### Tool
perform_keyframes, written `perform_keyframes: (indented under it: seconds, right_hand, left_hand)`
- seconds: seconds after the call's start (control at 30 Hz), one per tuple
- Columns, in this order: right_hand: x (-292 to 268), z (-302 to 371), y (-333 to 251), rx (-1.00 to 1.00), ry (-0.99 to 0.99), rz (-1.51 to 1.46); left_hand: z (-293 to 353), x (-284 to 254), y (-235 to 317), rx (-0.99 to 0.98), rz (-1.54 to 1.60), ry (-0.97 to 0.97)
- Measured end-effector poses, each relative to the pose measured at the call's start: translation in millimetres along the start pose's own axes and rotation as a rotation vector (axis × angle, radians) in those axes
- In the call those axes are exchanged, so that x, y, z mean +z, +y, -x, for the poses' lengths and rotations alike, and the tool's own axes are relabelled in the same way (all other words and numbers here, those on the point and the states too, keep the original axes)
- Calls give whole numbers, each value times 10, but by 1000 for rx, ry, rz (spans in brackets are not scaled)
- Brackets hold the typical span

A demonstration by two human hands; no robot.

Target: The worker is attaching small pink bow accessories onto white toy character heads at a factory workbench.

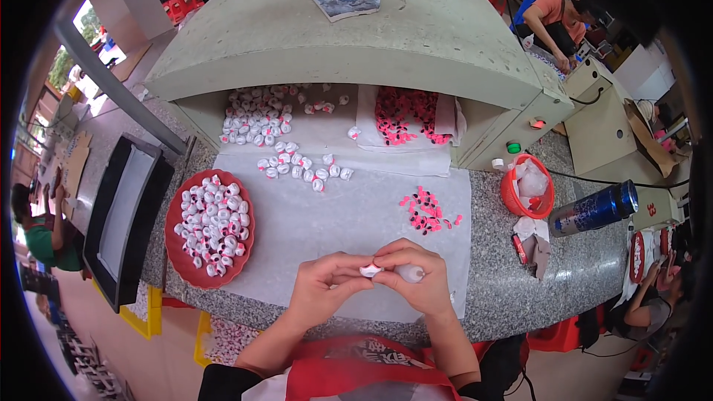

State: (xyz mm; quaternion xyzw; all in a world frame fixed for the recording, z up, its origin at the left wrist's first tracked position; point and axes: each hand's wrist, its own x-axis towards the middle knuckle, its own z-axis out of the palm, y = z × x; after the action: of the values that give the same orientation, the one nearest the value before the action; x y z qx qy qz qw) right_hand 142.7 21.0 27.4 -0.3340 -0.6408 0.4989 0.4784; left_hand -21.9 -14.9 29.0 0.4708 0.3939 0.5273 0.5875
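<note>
A small round white piece with a pink mark [369,270] is pinched between the fingertips of my left hand [321,287], low over the middle of the white paper sheet [334,226]. My right hand [423,286] is curled around a small translucent squeeze bottle [409,273]. Its thumb and forefinger touch the right side of the white piece. Just beyond my right hand, small pink and black pieces [426,212] lie scattered on the paper. To the left, a red scalloped bowl [172,256] is heaped with similar white pieces [213,223].
A grey-green metal hood [334,48] stands ahead, with white pieces [256,115] and a pile of pink and black pieces [405,111] beneath it. A black tray [93,241] is far left. At right are a red basket [548,204], a blue tumbler [594,208] and co-workers.
</note>
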Motion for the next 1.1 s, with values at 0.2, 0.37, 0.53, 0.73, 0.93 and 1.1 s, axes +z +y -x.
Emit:
perform_keyframes:
  seconds: [0.2, 0.37, 0.53, 0.73, 0.93, 1.1]
  right_hand:
    - [42, -3, 129, 108, -89, -196]
    - [303, -42, 279, 234, -43, -237]
    - [518, -117, 400, 266, -90, -288]
    - [650, -137, 442, 399, 1, -260]
    - [508, -110, 402, 456, 108, -77]
    - [544, 21, 281, 445, 209, -92]
  left_hand:
    - [69, -63, -92, -44, -50, 80]
    - [100, -255, -186, -67, 38, 194]
    - [193, -449, -196, -69, -16, 270]
    - [154, -705, -188, 5, -230, 442]
    - [72, -1191, 281, -20, -1273, 887]
    - [-798, -826, -559, 97, -1263, 647]
